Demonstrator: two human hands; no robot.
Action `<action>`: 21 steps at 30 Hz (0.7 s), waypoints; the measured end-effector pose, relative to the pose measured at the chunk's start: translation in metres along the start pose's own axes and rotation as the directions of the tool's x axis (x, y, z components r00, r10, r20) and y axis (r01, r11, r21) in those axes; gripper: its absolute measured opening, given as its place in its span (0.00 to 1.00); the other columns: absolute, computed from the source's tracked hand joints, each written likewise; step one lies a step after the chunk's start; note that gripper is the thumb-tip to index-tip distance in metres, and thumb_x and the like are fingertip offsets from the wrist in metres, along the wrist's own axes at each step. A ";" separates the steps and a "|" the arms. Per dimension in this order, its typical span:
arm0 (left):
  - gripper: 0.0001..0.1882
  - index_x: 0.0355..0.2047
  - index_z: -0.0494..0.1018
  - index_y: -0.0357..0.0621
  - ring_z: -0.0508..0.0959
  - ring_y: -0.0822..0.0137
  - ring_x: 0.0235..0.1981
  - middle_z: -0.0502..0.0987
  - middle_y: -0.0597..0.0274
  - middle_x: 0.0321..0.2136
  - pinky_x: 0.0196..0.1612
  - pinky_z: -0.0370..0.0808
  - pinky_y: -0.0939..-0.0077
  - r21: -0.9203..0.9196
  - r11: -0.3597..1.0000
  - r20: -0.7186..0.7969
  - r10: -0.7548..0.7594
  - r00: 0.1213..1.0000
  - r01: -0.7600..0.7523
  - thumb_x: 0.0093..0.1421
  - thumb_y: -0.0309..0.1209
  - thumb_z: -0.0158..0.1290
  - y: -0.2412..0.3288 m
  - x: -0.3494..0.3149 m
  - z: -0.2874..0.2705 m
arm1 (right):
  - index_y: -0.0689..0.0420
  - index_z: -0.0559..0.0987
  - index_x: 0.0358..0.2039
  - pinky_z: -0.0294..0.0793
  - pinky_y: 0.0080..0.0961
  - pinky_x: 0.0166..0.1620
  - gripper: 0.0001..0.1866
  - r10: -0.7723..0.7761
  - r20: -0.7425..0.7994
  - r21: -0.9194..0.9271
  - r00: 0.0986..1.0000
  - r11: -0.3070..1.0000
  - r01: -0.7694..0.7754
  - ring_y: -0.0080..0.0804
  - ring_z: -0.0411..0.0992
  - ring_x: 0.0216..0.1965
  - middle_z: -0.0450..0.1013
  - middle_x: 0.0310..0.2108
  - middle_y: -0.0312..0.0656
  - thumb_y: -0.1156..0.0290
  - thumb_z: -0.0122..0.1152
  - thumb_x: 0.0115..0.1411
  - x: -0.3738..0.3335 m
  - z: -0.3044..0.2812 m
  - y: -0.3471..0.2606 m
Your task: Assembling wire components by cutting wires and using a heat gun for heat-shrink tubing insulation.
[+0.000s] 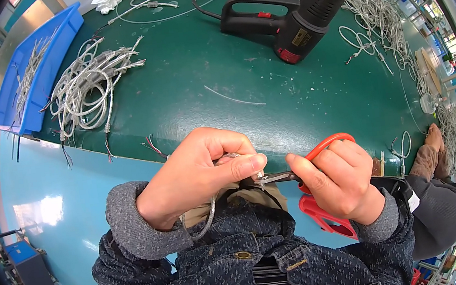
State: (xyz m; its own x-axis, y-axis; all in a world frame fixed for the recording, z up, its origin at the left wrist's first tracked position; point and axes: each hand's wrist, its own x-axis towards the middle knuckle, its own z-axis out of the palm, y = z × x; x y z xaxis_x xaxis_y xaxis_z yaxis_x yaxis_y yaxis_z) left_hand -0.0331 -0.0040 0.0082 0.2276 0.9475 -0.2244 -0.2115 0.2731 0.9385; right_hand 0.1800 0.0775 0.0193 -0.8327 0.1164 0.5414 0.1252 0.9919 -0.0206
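Off the near edge of the green table (pixel 176 92), in front of the jacket: one grey cable (pixel 210 220), looped below the left hand (pixel 202 165), its end brought up between the two hands. By the left thumb and forefinger the cable is pinched close to that end; the other left fingers are curled in. By the right hand (pixel 338 180) one pair of scissors (pixel 334 139), red-handled, is gripped, fingers bent around the loops, thumb laid forward; the blades (pixel 280 177) are set at the cable end. Whether anything is caught between them cannot be told.

Risks, as judged: the left fingertips could be nicked, being held so near the blades; thin inner wires could be cut through if too deep a bite were taken; the end could be pulled askew if the pinch were loosened.

Containers: one blue tray (pixel 62 63), at the table's near left corner, in which a bunch of loose wires (pixel 32 75) is held, some dark ends being hung over the rim. Outside it, toward the left edge, a heap of pale cables (pixel 91 91) is laid uncontained.
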 end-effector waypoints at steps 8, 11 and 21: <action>0.11 0.23 0.73 0.34 0.61 0.80 0.22 0.65 0.71 0.18 0.25 0.57 0.83 -0.011 1.000 0.014 0.019 1.000 -0.019 0.57 0.31 0.53 0.000 0.000 -0.001 | 0.62 0.78 0.34 0.59 0.24 0.19 0.21 -0.009 0.009 -0.004 1.000 1.000 0.009 0.27 0.60 0.16 0.62 0.17 0.34 0.76 0.58 0.33 -0.001 -0.001 -0.002; 0.11 0.23 0.73 0.34 0.61 0.80 0.22 0.66 0.70 0.19 0.26 0.58 0.83 -0.018 1.000 0.024 0.008 1.000 -0.008 0.57 0.31 0.53 -0.001 0.001 -0.002 | 0.62 0.78 0.34 0.59 0.24 0.18 0.21 -0.003 0.011 0.015 1.000 1.000 0.002 0.27 0.60 0.16 0.62 0.17 0.34 0.77 0.58 0.34 -0.001 0.000 -0.002; 0.11 0.24 0.73 0.34 0.62 0.80 0.23 0.67 0.70 0.20 0.27 0.59 0.83 -0.020 1.000 0.026 0.025 0.999 -0.025 0.58 0.30 0.52 0.000 -0.002 -0.006 | 0.62 0.78 0.34 0.61 0.24 0.19 0.20 -0.008 -0.018 0.036 1.000 0.999 0.008 0.27 0.61 0.16 0.61 0.16 0.34 0.77 0.57 0.34 0.000 0.004 -0.004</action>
State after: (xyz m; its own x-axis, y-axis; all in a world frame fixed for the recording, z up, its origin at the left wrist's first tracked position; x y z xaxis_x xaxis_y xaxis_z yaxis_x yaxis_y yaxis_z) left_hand -0.0392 -0.0048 0.0075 0.2470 0.9495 -0.1937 -0.2358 0.2528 0.9384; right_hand 0.1771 0.0735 0.0164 -0.8235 0.1079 0.5570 0.0987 0.9940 -0.0467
